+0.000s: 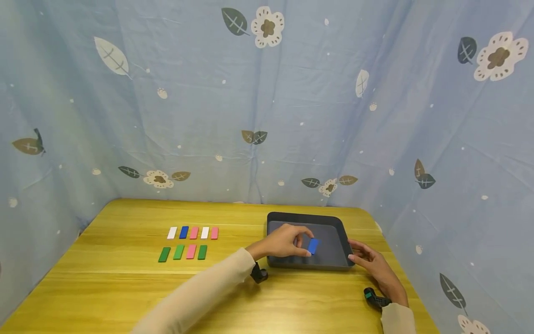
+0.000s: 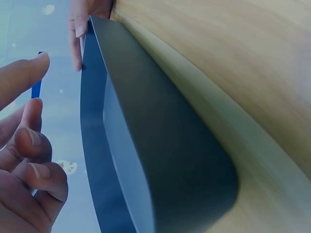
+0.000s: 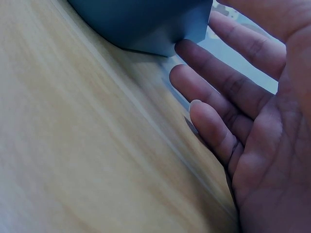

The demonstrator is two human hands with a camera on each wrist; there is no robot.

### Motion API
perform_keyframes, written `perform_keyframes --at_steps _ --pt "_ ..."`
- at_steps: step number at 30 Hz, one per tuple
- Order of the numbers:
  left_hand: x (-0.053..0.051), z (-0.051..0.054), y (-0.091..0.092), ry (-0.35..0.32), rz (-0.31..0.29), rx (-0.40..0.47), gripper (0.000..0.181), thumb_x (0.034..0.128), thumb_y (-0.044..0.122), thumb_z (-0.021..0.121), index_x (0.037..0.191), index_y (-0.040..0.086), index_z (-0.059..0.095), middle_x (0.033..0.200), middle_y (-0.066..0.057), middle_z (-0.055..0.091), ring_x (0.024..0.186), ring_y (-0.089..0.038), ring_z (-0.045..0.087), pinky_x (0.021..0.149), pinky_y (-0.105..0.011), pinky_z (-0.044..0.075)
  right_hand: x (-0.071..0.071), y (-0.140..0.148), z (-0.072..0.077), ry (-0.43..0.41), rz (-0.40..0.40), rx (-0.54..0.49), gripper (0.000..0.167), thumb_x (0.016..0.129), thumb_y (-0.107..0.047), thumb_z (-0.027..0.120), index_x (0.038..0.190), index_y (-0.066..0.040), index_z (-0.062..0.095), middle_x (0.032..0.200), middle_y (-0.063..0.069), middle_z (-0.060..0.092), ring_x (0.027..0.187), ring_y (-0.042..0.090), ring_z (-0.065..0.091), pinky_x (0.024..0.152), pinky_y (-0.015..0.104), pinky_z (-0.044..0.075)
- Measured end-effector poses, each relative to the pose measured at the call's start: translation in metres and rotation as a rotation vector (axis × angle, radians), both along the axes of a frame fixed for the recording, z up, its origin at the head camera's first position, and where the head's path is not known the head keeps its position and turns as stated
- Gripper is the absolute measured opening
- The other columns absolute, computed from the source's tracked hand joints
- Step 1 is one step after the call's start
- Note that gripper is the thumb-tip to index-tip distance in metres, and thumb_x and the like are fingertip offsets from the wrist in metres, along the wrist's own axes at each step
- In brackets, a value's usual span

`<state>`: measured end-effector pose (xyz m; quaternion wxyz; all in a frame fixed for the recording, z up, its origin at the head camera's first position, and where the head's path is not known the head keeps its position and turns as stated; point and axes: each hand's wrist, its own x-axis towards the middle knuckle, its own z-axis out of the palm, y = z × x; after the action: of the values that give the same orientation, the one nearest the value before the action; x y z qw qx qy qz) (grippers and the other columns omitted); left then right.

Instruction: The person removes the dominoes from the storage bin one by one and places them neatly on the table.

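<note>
In the head view my left hand (image 1: 285, 240) pinches a small flat blue tile (image 1: 313, 246) between thumb and fingertips, above the floor of a dark rectangular tray (image 1: 329, 260). The left wrist view shows that blue tile (image 2: 36, 90) edge-on between the thumb and a finger, higher than the tray's rim, with the other fingers curled. At the tray's right end is my right hand (image 1: 375, 266), its fingertips against the rim and outer wall. The right wrist view has the fingers (image 3: 218, 80) loosely extended, one tip touching the tray wall.
Several flat tiles lie in two rows on the left of the wooden table (image 1: 104, 278): white (image 1: 172, 233), blue (image 1: 184, 232) and pink (image 1: 194, 233) ones behind, green (image 1: 164, 254) and pink ones in front. A patterned curtain (image 1: 200, 93) hangs around the table's back and sides.
</note>
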<state>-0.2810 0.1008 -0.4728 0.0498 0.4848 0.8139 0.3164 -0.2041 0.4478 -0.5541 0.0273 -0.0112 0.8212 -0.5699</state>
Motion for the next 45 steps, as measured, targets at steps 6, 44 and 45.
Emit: perform_keyframes --at_steps 6,44,45 --pt "0.003 -0.002 -0.02 0.016 0.013 0.024 0.045 0.0917 0.033 0.081 0.13 0.014 0.066 0.074 0.014 0.059 0.063 -0.001 0.053 0.064 -0.018 0.046 -0.001 -0.001 -0.001 -0.01 -0.004 0.002 0.061 0.098 -0.033 0.072 0.154 -0.02 0.049 0.154 0.011 0.048 0.116 0.021 0.058 0.094 0.028 0.049" --pt "0.021 -0.03 -0.142 -0.071 0.212 0.073 0.045 0.0912 0.027 0.082 0.13 0.01 0.067 0.074 0.011 0.058 0.062 -0.005 0.052 0.059 -0.024 0.045 0.0 0.001 0.0 -0.024 -0.015 0.021 0.064 0.099 -0.036 0.07 0.156 -0.02 0.045 0.155 0.011 0.045 0.118 0.021 0.057 0.096 0.032 0.048" --pt "0.021 -0.031 -0.145 -0.073 0.22 0.073 0.045 0.0914 0.027 0.081 0.131 0.01 0.067 0.073 0.011 0.058 0.061 -0.005 0.052 0.058 -0.024 0.045 0.0 0.001 0.0 -0.024 -0.02 0.021 0.064 0.099 -0.037 0.071 0.156 -0.021 0.046 0.154 0.01 0.045 0.117 0.021 0.057 0.096 0.031 0.048"
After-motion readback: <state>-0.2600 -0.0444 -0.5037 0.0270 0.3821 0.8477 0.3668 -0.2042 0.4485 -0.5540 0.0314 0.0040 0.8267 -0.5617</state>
